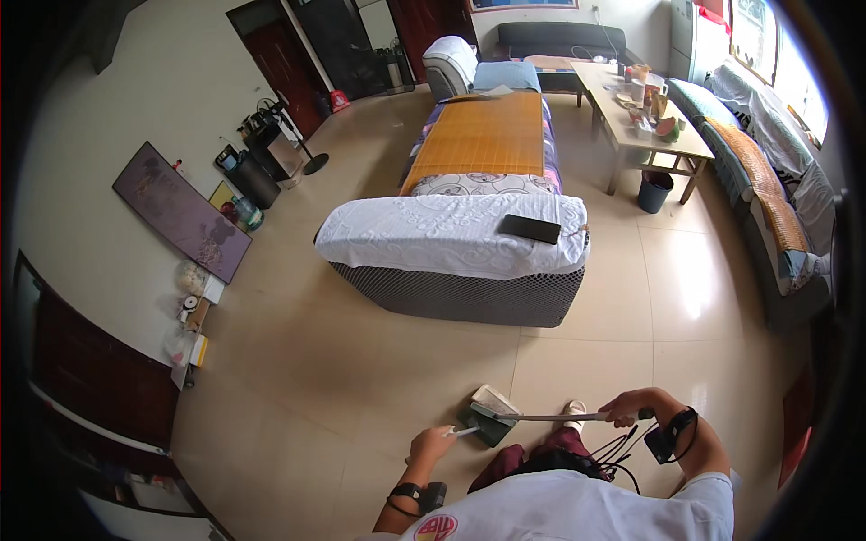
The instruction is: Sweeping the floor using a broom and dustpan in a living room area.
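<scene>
My left hand grips a short-looking, pale handle that runs to a dark green dustpan on the tiled floor in front of me. A long grey handle is in my right hand, its dark end sticking out past my fist. That handle reaches left to a broom head with a cream edge, which overlaps the dustpan. Where broom and pan meet, I cannot tell whether they touch. My light slipper stands just right of them. Both wrists wear black straps with small boxes.
Ahead stands a sofa with a white cloth over its back and a black phone on it. A table bearing a cut watermelon, a dark bucket and another sofa are right. A standing fan and a leaning panel are left.
</scene>
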The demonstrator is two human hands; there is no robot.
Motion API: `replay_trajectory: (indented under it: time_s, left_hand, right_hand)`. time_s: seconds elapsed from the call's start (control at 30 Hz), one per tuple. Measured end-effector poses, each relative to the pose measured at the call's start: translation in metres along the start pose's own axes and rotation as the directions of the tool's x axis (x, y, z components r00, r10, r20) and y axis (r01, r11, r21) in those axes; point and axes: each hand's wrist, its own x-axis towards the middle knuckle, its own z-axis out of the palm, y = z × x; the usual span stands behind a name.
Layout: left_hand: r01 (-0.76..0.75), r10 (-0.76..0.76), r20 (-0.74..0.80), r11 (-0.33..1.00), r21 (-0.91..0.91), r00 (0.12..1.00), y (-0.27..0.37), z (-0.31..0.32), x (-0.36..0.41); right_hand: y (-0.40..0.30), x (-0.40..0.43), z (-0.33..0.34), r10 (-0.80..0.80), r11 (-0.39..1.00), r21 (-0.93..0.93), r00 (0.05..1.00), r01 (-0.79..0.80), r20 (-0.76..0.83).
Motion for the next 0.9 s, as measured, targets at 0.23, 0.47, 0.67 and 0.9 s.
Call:
replay_trajectory:
  time_s: [0.23, 0.47, 0.67, 0.9]
  left_hand:
    - [-0.019, 0.019, 0.018, 1.0, 0.018, 1.0, -0.021, -0.004, -0.002]
    - [-0.048, 0.048, -0.028, 0.999, -0.019, 0.998, -0.02, -0.004, 0.014]
    - [-0.084, 0.085, -0.014, 0.996, 0.027, 0.996, -0.02, -0.009, 0.009]
    - [-0.055, 0.055, -0.006, 0.998, 0.017, 0.998, -0.022, -0.001, 0.004]
  right_hand:
    - [0.005, -0.05, 0.006, 0.041, 0.995, 0.099, 0.961, -0.015, -0.272]
    - [0.051, -0.029, 0.028, -0.005, 1.0, -0.014, 0.854, -0.003, -0.52]
    - [0.079, -0.02, 0.033, 0.136, 0.978, 0.206, 0.781, -0.01, -0.609]
    - [0.119, -0.009, 0.045, 0.228, 0.89, 0.444, 0.749, 0.098, -0.622]
